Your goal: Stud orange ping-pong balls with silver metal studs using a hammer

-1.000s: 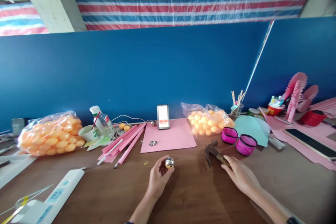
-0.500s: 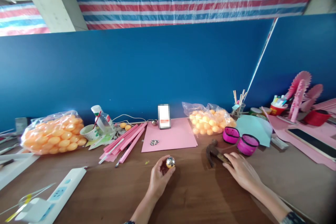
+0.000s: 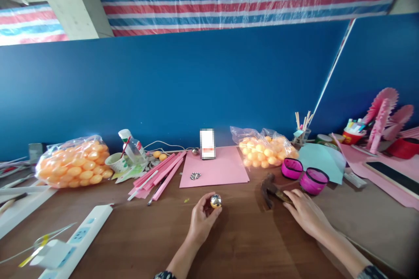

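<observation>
My left hand (image 3: 202,220) is closed around a shiny silver ball (image 3: 216,201), pinched between thumb and fingers just above the table. The ball's underside looks orange. To the right, my right hand (image 3: 306,213) has its fingers over the wooden handle of a hammer (image 3: 271,189), which lies on the table with its head pointing away to the left. Part of the handle is hidden under the palm. Beyond my left hand, a cluster of small silver beads (image 3: 195,176) rests on a pink sheet (image 3: 225,172).
Bags of orange balls stand at left (image 3: 77,165) and right (image 3: 266,150). Magenta wrist straps (image 3: 314,182) sit behind my right hand. Pink strips (image 3: 163,174), a bottle (image 3: 132,148) and a paper cup (image 3: 115,162) are back left. A power strip (image 3: 80,235) lies front left.
The whole view has shifted slightly, so things appear a little farther right. Both hands keep their places, the left on the ball and the right on the hammer handle.
</observation>
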